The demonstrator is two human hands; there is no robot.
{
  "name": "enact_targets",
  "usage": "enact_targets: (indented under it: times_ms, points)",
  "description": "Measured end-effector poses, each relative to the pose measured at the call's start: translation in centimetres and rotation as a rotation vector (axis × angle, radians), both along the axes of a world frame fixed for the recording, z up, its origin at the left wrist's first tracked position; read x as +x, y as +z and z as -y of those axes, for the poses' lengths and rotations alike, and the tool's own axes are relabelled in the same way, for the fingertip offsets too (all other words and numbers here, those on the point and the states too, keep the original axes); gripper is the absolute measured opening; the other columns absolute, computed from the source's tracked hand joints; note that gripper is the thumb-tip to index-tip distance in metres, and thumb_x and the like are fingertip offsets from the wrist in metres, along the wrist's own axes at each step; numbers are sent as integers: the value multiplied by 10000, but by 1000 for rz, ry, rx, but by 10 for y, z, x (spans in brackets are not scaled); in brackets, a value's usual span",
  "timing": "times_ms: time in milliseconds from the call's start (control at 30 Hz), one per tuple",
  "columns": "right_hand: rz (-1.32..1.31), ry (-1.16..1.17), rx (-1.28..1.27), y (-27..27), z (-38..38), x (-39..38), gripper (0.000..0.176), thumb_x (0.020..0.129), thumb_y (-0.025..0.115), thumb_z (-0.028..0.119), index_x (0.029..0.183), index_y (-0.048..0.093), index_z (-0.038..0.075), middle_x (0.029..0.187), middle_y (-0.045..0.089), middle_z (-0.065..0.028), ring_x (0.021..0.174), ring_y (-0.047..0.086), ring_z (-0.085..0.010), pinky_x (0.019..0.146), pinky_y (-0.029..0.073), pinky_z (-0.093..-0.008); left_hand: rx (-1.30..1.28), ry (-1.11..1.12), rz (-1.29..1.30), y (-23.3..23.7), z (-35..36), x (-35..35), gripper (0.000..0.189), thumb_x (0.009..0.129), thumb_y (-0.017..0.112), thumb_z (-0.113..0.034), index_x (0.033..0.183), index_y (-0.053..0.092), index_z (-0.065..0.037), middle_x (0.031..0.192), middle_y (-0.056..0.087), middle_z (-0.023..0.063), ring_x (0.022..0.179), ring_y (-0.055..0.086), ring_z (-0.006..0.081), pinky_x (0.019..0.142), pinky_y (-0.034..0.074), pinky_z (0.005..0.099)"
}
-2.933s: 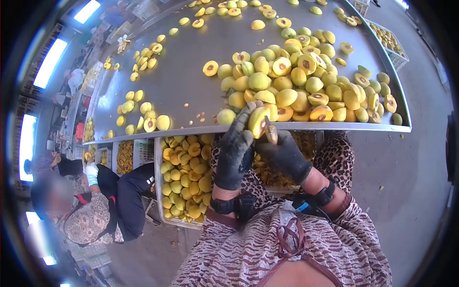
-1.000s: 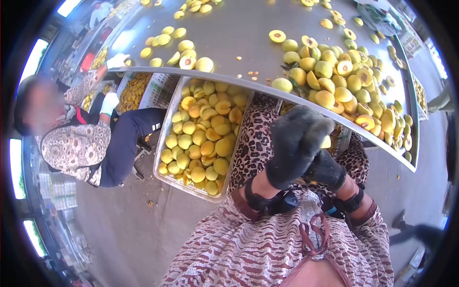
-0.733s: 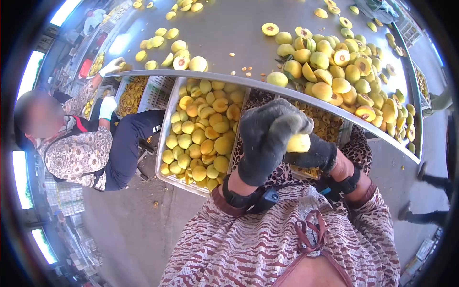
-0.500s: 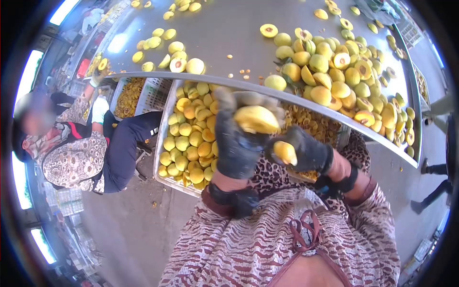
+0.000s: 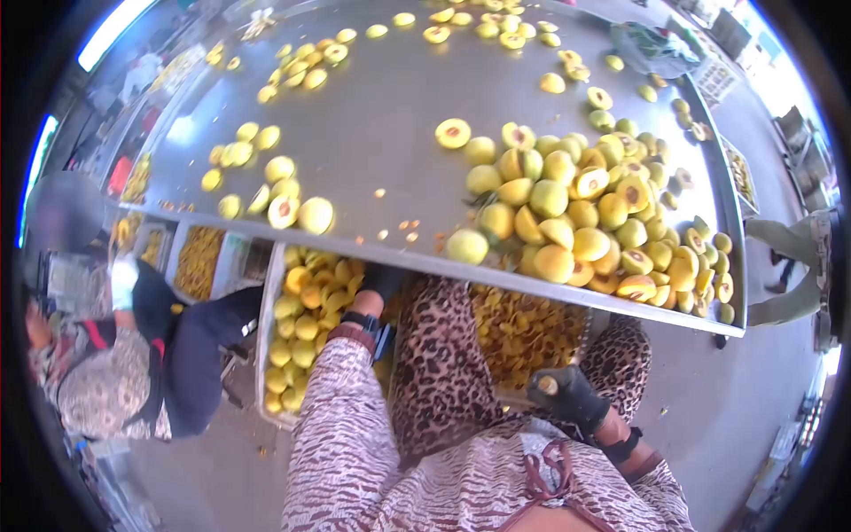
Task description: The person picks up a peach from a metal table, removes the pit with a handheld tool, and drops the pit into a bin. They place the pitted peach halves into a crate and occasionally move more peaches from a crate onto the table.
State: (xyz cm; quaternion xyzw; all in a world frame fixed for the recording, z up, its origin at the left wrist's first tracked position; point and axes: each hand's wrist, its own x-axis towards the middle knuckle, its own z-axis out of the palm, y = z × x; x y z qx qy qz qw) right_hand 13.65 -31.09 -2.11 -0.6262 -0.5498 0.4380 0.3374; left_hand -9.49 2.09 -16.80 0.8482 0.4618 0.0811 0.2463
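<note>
My left hand [image 5: 386, 278], in a dark glove, reaches down by the crate [image 5: 269, 341] of yellow peaches [image 5: 304, 328] at my left. Its fingers are hidden under the table's edge, so what it holds does not show. My right hand [image 5: 574, 399], also gloved in black, is closed above my right thigh. From its fist pokes the pale yellow, rounded end of an object [image 5: 548, 385] whose kind I cannot make out. Just beyond it, below the table, sits a container of peach pieces [image 5: 523, 337].
The metal table [image 5: 372, 151] spans the space ahead, its raised rim close to my knees. A large heap of whole and halved peaches [image 5: 585, 208] covers its right side. A co-worker [image 5: 106, 372] sits at my left beside other crates. Another person's legs [image 5: 789, 266] stand at the right.
My left hand has gone from in front of me, where it held a yellow peach, down to the left crate. My right hand has lowered towards my lap. The view has tilted up.
</note>
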Motion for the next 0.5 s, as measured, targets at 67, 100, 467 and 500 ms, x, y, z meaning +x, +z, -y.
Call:
enact_targets:
  times_ms: [67,100,467,500]
  points:
    - [-29,-32,7,-2,2,3,61,811,666,82,791,618,50,637,577,-118,531,533,-228,551,462,-333,50,-31,-70,11,0,-3,355,929,491,-313,1114,655,-57,1095,661,209,1057,596,388,929,443,474]
    - [-22,-31,6,-8,3,4,59,813,669,84,800,622,51,640,579,-122,535,544,-244,550,463,-336,119,-14,-39,-8,-2,-8,314,922,518,-269,1116,656,-64,1083,663,205,1034,601,397,894,467,462]
    - [-185,-188,194,0,-27,-1,80,818,683,91,792,622,47,658,612,-132,582,599,-319,555,483,-348,125,-46,156,-2,15,-62,268,906,563,-208,1072,666,-25,1021,691,162,939,650,305,864,495,420]
    - [-218,-241,229,-1,-24,3,106,821,680,119,769,614,54,653,616,-136,592,614,-324,559,491,-361,-224,278,656,12,39,-79,190,885,584,-119,991,662,18,894,689,144,803,640,246,760,508,363]
